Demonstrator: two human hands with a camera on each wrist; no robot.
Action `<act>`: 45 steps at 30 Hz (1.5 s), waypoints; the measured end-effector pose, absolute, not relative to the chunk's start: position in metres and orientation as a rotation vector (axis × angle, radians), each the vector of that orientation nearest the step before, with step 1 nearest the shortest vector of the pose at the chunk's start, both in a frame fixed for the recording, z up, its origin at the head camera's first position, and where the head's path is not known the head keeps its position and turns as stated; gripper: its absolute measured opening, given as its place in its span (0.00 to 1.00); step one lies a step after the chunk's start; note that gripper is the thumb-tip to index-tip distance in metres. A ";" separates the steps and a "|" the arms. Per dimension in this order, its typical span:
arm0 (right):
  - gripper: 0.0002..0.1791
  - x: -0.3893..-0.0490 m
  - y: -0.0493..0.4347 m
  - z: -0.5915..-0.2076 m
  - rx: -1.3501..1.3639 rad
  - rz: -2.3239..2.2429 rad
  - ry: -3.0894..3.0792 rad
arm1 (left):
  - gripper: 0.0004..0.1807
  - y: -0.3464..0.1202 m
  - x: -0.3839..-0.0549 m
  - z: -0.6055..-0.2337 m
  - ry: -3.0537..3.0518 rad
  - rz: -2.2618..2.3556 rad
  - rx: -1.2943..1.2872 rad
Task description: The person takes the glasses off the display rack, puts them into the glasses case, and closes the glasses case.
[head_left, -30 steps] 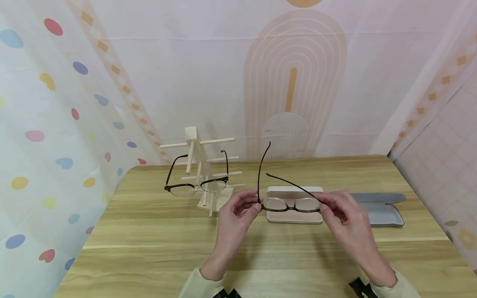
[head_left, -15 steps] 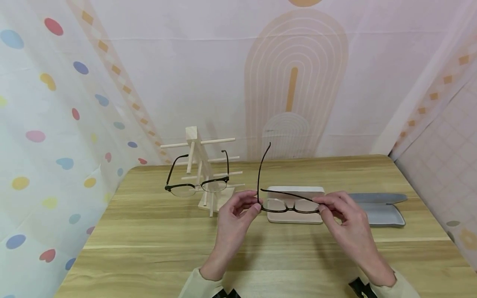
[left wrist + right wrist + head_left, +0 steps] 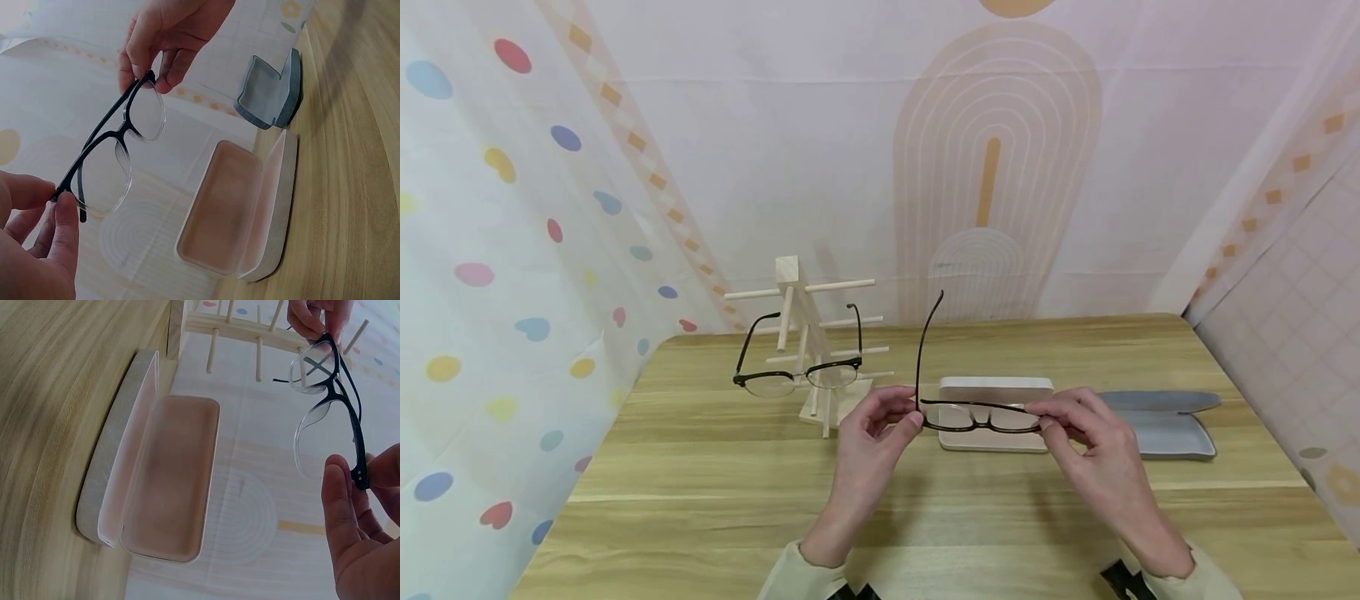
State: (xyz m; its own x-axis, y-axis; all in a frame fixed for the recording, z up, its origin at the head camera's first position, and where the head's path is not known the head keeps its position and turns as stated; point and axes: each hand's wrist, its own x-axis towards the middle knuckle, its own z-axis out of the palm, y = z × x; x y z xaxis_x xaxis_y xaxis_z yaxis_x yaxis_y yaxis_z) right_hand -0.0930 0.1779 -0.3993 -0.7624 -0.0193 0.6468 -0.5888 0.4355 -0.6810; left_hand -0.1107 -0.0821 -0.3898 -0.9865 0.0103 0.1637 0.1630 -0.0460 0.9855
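Note:
A pair of dark-framed glasses [image 3: 981, 424] is held in the air between both hands, lenses toward the person. My left hand [image 3: 877, 446] pinches its left corner, where the left temple stands out away from the person. At the other corner my right hand [image 3: 1093, 467] pinches the frame and the hinge end of the right temple, which lies folded across behind the lenses. Just beyond and below the glasses is an open pink-lined glasses case [image 3: 228, 206]. In the right wrist view the same glasses [image 3: 357, 434] are seen apart from that case.
A wooden peg stand [image 3: 788, 271] stands at the left, bearing a second pair of glasses [image 3: 763, 382]. A grey-blue glasses case [image 3: 1172, 433] lies open beyond the right hand. All rest on a wood-grain table [image 3: 700, 517] backed by a patterned curtain [image 3: 820, 150].
The right temple has swung inward from a slanting position to lie folded along the frame. The left temple still stands out. Both hands keep nearly the same place.

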 end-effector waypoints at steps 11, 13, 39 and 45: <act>0.20 -0.091 0.177 -0.400 0.517 1.323 -2.159 | 0.15 -0.083 -0.110 -0.392 -2.074 -2.195 -0.194; 0.20 -0.091 0.177 -0.400 0.513 1.317 -2.164 | 0.15 -0.083 -0.110 -0.392 -2.072 -2.191 -0.202; 0.19 -0.090 0.177 -0.397 0.513 1.279 -2.172 | 0.09 -0.083 -0.109 -0.392 -2.113 -2.139 -0.212; 0.19 -0.090 0.176 -0.396 0.509 1.281 -2.179 | 0.11 -0.084 -0.109 -0.393 -2.144 -2.072 -0.233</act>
